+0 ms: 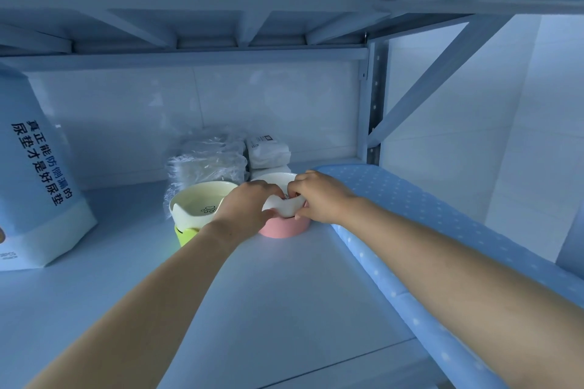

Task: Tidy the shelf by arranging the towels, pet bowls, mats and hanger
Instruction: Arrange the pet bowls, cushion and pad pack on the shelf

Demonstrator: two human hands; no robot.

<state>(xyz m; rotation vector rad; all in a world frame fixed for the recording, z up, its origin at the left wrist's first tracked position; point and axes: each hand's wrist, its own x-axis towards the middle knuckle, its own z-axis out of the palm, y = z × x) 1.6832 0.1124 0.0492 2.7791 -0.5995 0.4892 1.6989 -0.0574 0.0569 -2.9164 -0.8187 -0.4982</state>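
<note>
Pink bowl [284,226] | left hand [245,204]; right hand [319,196] grip rim

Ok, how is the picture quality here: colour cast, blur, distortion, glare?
Head view: heavy blue cast, dim under the upper shelf; head view: wide-angle stretch shows towards the frame edges; head view: the left hand and right hand on the pink-based bowl are fairly sharp, with soft glints on the plastic-wrapped pack behind.
</note>
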